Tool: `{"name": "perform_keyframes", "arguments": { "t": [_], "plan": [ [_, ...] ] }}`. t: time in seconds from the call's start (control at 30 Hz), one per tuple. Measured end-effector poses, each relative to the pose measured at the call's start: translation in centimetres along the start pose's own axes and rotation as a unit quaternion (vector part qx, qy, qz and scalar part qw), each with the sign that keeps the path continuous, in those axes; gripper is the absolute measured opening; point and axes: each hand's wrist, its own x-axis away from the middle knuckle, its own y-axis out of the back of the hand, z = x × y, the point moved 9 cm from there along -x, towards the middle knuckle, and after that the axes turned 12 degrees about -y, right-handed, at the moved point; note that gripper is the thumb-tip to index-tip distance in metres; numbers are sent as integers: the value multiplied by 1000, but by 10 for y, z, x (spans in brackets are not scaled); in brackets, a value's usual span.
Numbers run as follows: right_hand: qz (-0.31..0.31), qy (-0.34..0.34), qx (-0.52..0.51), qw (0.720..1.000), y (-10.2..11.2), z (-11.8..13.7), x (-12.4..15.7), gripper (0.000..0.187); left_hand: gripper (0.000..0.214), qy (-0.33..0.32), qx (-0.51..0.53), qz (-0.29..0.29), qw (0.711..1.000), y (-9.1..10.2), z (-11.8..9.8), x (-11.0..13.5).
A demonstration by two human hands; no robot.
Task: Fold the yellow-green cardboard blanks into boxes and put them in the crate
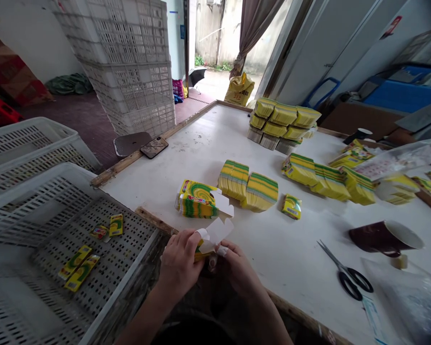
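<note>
My left hand (181, 256) is closed around a small yellow and green crayon box (204, 249) at the table's near edge. The box's white end flaps stand open. My right hand (233, 261) pinches at the box's right end, a white wrap on one finger; anything else between those fingers is hidden. Just beyond lies a stack of flat yellow boxes (197, 199), the top one with its white flap out. Two bundles of yellow-green boxes (233, 179) stand behind it. To their right lies one small closed box (292, 206).
A white crate (122, 268) at left holds several small boxes. A phone (154, 147) lies on the table's left edge. More bundles (285, 115) are piled at the back. Scissors (345, 270), a tipped dark mug (384, 237) and clear plastic (413, 297) lie at right.
</note>
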Motion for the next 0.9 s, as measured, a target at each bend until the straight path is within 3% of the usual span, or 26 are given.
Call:
{"name": "perform_keyframes", "arguments": {
  "t": [0.13,0.23,0.3,0.43,0.53,0.67,0.8,0.9],
  "plan": [
    [111,-96,-148,978,-16,-24,-6,17,42,19,19,-26,999,5,5,1],
    [131,-122,-151,972,-20,-34,-7,15,45,41,53,-20,998,3,11,4],
    [133,-123,-146,972,-20,-34,-6,14,48,89,91,-11,992,-1,20,9],
    [93,-46,-107,989,-13,-16,-2,22,53,176,160,3,971,-12,34,17],
    [20,36,-48,998,-4,3,3,33,56,162,190,35,968,-20,29,15],
    [-56,64,41,995,1,16,5,33,56,132,181,76,971,-25,22,13],
    [-40,28,79,996,-4,16,0,36,50,115,165,83,976,-24,20,11],
    [-30,53,82,995,-7,17,0,43,50,102,192,88,972,-26,13,10]
  ]
}}
